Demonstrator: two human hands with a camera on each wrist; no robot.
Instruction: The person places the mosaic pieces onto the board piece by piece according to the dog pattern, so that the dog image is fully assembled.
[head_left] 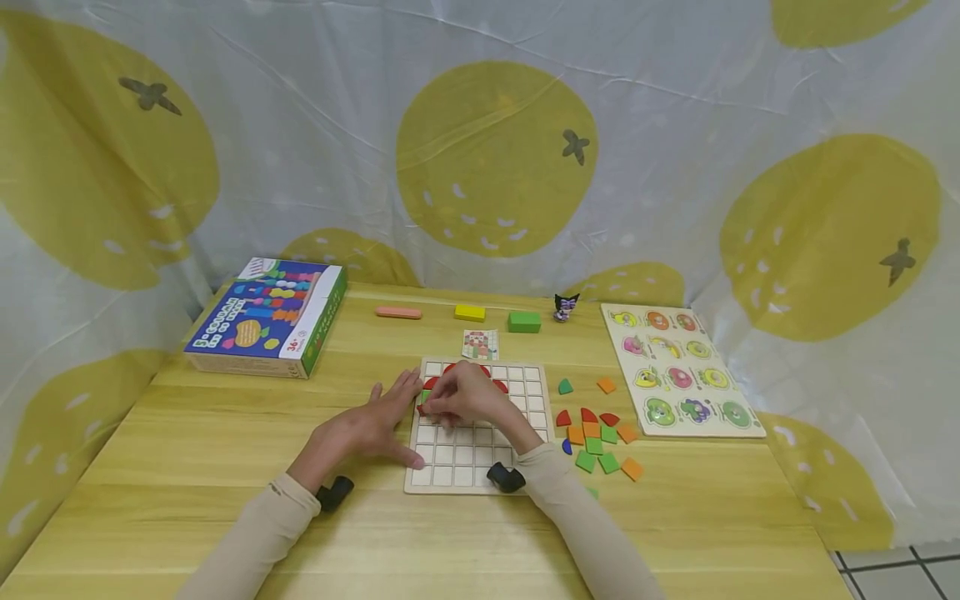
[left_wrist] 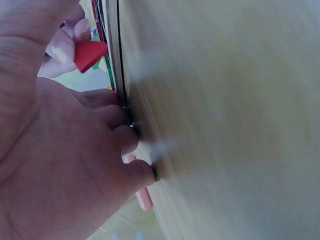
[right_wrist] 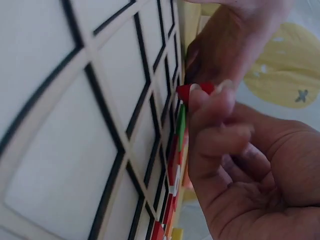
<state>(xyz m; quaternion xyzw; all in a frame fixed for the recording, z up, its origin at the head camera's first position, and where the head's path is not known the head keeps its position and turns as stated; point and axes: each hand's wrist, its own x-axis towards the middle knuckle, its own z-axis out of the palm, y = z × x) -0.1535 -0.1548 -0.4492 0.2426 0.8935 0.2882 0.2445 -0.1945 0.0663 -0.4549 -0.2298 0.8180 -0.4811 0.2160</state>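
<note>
A wooden grid board [head_left: 463,477] with white squares lies on the table in the head view. Red pieces [head_left: 501,386] and a green piece [head_left: 425,396] sit in its upper rows, partly hidden by the right hand. Between thumb and fingertips, my right hand [head_left: 471,393] pinches a red quarter-circle tile [left_wrist: 90,55] over the board's left side. My left hand [head_left: 366,427] rests along the board's left edge, fingers extended onto the table and thumb on the lower left squares. In the right wrist view, the red tile [right_wrist: 186,93] is close to the board surface.
Loose red, orange, green and blue tiles [head_left: 594,444] lie right of the board. A fruit puzzle board [head_left: 630,367] is farther right, a game box [head_left: 262,321] at back left. Behind the grid are a pattern card [head_left: 480,343], several blocks [head_left: 523,322] and a small figurine [head_left: 566,308].
</note>
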